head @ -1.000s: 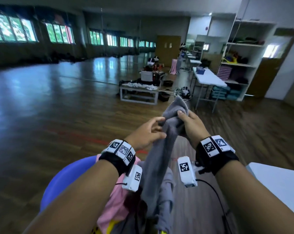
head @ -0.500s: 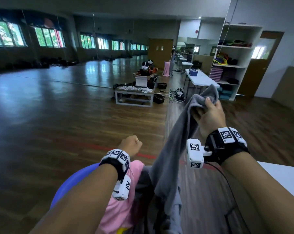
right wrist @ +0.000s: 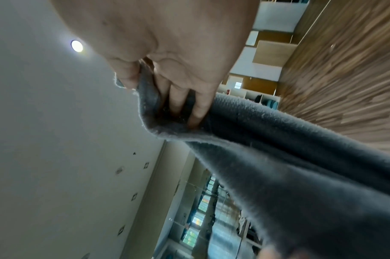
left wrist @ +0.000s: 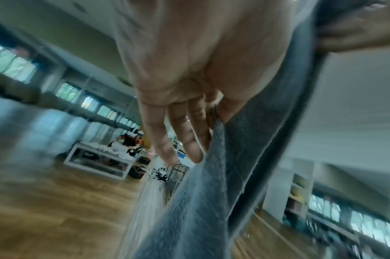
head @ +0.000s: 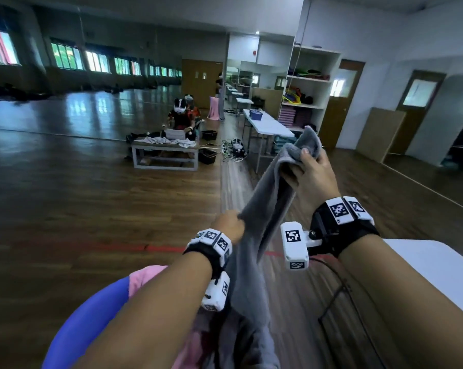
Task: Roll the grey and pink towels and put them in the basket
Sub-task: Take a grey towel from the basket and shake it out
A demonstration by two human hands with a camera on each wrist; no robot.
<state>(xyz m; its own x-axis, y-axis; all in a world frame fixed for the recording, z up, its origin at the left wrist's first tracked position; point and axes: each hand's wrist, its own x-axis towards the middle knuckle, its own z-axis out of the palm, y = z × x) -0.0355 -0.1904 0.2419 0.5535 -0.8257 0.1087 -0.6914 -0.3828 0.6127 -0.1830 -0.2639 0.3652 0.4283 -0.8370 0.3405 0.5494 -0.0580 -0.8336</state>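
Hanging in the air between both hands, the grey towel (head: 262,214) is unrolled: one long slack strip running from a raised corner down past the left wrist to a heap at the bottom of the head view. The right hand (head: 314,177) has that top corner bunched in a closed grip, fingers (right wrist: 197,108) curled into the cloth and thumb clamped over the fold. Lower down, the left hand (head: 229,225) pinches the towel's side edge; the left wrist view shows the edge caught between thumb and forefinger while the other fingers (left wrist: 165,140) lie nearly straight alongside.

Judged from this, the task is at its start. The grey towel is only being lifted and spread out, probably to find its edges before it can be laid flat and rolled. The pink towel (head: 145,275) lies crumpled under the left forearm, against the blue basket (head: 92,310), untouched by either hand. Whether it sits inside the basket or over its rim cannot be told. Nothing rolled is visible anywhere, so both rolls and both placements are still to do.

Counted: one grey towel, one pink towel, one blue basket, two hands, each with a marker band and wrist camera. A white desk (head: 424,267) corner sits just right of the right forearm. Farther off stand a low bench with white cloths (head: 166,147), a long white folding table (head: 267,123) and open shelving (head: 310,83).
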